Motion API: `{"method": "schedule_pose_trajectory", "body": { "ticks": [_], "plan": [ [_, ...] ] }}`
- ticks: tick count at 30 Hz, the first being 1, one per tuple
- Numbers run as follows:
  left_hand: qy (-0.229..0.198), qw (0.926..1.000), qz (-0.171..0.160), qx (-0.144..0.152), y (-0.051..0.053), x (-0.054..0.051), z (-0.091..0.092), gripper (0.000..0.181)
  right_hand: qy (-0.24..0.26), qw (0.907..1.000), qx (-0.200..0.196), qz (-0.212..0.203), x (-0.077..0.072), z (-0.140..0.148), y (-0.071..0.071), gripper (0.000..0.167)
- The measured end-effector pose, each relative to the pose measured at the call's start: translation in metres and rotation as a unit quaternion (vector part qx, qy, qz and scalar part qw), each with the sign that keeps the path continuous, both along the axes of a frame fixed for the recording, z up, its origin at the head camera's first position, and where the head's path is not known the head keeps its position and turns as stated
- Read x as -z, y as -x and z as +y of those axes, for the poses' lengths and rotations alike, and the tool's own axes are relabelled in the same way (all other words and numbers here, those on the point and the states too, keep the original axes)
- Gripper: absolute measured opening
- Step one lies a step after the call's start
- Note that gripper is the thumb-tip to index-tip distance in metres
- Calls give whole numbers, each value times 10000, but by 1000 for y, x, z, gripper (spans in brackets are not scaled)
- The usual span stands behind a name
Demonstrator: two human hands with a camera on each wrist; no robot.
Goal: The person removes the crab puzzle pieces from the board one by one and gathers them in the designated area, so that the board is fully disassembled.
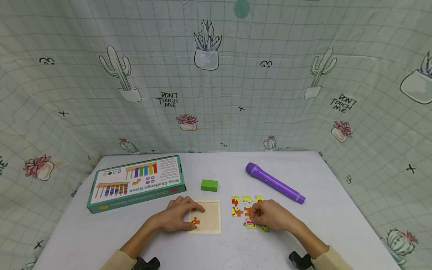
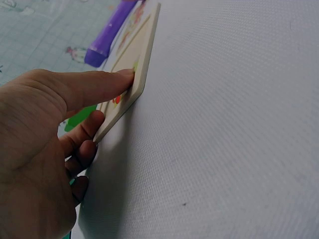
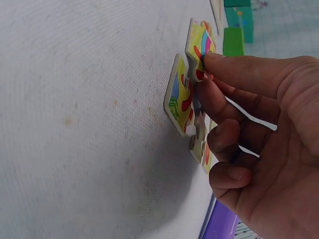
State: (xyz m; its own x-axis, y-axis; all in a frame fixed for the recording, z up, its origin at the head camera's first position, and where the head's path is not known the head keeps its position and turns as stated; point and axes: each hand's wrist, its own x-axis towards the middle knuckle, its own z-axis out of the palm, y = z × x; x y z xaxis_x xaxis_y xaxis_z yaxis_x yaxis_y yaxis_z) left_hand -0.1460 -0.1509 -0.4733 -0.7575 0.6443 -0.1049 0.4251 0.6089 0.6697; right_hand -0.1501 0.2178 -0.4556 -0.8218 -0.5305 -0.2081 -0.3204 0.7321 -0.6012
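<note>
A shallow square wooden puzzle tray (image 1: 212, 216) lies on the table with one puzzle piece (image 1: 195, 221) in its lower left corner. My left hand (image 1: 177, 214) spans the tray's left side. Its straight thumb (image 2: 107, 83) presses at that corner piece, and the index finger reaches over the upper left of the tray. To the right, my right hand (image 1: 271, 215) pinches a yellow puzzle piece (image 3: 196, 45) with colourful stripes between thumb and index finger. Other loose puzzle pieces (image 1: 236, 212) lie beneath and beside that hand, which partly hides them.
Behind the tray stands a green block (image 1: 209, 185). A flat Ring Challenge Game box (image 1: 135, 182) lies at the left. A purple microphone-shaped tube (image 1: 275, 183) lies slanted at the right, beyond the loose pieces. A patterned cloth (image 1: 229, 86) hangs behind the white table (image 1: 233, 251).
</note>
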Motion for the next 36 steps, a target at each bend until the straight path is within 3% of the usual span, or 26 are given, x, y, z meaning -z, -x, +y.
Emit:
{"method": "schedule_pose_trajectory", "body": {
  "ticks": [27, 36],
  "plan": [
    [-10, 10000, 16, 29, 0, -1, 0, 46, -64, 9995, 116, 293, 2, 1, -2, 9],
    [68, 9998, 169, 32, -1, 2, 0, 47, 253, 9995, 36, 206, 1, -25, -1, 3]
  ]
}}
